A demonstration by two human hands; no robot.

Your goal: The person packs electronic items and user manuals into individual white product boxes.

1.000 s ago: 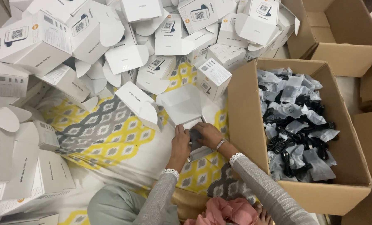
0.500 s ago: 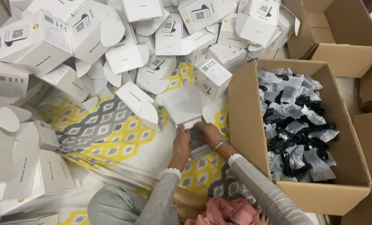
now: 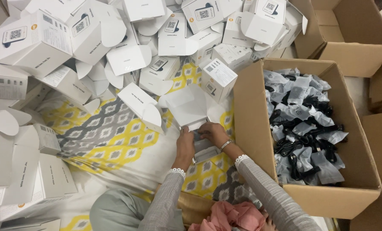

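White carton (image 3: pixel 191 112), lid flap raised, sits on the yellow-and-grey patterned sheet (image 3: pixel 114 141) beside the cardboard box of bagged cables (image 3: pixel 304 128), and both left hand (image 3: pixel 185 143) and right hand (image 3: pixel 214 133) stay pressed together at its open mouth, barely shifted since a second ago.

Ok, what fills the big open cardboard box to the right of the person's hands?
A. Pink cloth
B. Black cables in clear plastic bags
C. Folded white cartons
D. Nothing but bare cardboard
B: the cardboard box is heaped with bagged black cables, while the white cartons lie outside it on the patterned sheet.
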